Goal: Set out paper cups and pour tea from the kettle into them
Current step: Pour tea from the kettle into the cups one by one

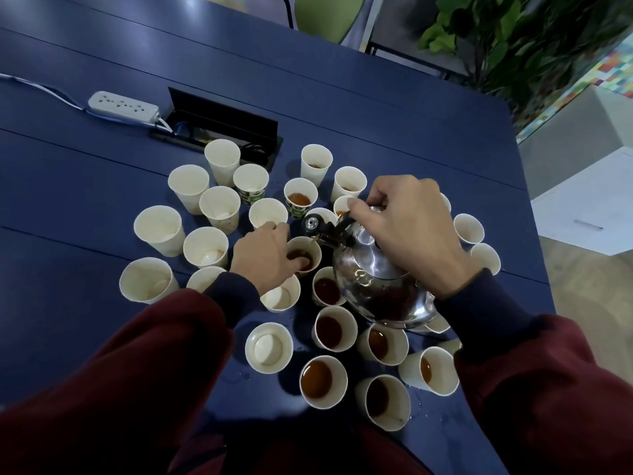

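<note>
Right hand [404, 228] grips the tilted kettle [373, 272] by its handle. Left hand [267, 258] curls round the centre cup [308, 248], fingers over the rim. Risks: tea scalds the fingers; kettle base topples the crowded filled cups [329, 327] beneath it.

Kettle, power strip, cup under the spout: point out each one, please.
kettle [366, 265], head view, on its shiny steel shoulder.
power strip [122, 107], head view, middle of its white top.
cup under the spout [315, 254], head view, on its right inner wall.

Empty cups [159, 231] left, kettle [370, 272] right amid filled cups [322, 382], on table [376, 114].
</note>
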`<action>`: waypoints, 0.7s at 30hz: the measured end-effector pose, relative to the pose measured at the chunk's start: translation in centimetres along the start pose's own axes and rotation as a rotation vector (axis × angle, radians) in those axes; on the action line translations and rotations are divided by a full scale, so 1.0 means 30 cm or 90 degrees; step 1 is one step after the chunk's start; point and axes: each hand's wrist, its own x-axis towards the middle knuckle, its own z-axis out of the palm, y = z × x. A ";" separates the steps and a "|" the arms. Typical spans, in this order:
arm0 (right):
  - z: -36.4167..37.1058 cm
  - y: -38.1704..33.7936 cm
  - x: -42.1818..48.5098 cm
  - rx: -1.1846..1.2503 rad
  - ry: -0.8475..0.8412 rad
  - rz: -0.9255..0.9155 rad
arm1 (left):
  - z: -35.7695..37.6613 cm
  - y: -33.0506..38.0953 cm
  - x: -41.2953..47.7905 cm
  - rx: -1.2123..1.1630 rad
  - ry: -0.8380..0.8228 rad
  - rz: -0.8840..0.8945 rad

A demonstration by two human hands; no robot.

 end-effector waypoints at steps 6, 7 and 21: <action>-0.008 -0.031 -0.057 0.039 0.046 -0.007 | -0.036 -0.114 -0.130 -0.142 0.025 0.073; -0.008 -0.037 -0.067 0.042 0.050 -0.010 | -0.037 -0.126 -0.151 -0.152 0.006 0.102; 0.033 -0.170 -0.239 -0.055 0.034 0.002 | 0.018 -0.129 -0.210 0.044 -0.052 0.156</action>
